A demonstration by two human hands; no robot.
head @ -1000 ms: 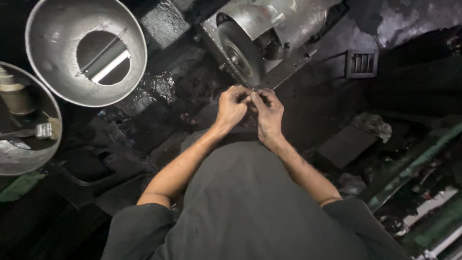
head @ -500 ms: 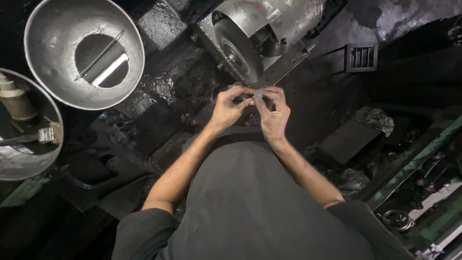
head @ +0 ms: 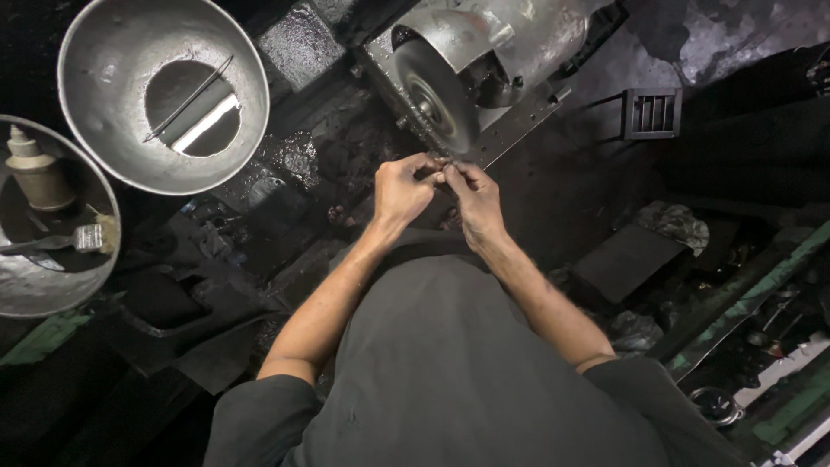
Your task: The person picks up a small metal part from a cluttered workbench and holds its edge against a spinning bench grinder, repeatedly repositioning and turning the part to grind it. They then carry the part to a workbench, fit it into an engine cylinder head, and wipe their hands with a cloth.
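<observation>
At the bottom of the frame we are seeing our dark grey shirt (head: 450,380) and both forearms stretching upward. In the middle, our left hand (head: 402,190) and right hand (head: 475,201) are meeting, and their fingertips are pinching together a small metal piece (head: 443,164), too small to identify. We are holding this piece against the lower edge of the grinding wheel (head: 437,95), upper centre. At the upper left a metal funnel-shaped bowl (head: 104,78) is standing, and at the left edge a metal dish (head: 35,285) is holding a small bottle (head: 35,173).
</observation>
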